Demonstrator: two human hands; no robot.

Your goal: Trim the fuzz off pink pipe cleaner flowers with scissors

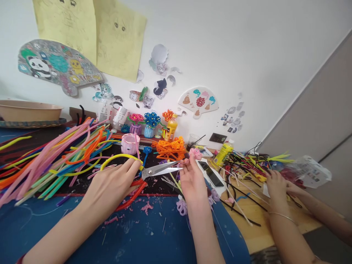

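My left hand (117,183) is closed round the handles of a pair of scissors (158,170), one handle yellow and one red. The parted blades point right and reach the fingers of my right hand (192,179). That hand is turned palm up and pinches a small pink fuzzy-wire flower (195,153) at the fingertips. Whether the blades touch the flower's stem cannot be made out. Below my right wrist lie lilac pipe-cleaner flowers (182,206). Behind the scissors stands a pink pot (130,143), with a blue flower (147,150) beside it.
Loose pipe cleaners (60,154) heap up on the left. Orange flowers (172,147) lie behind my hands, near an orange bottle (171,127). A phone (211,173) and a yellow bottle (223,153) are to the right. Another person's hands (277,187) work at the right over the wooden table.
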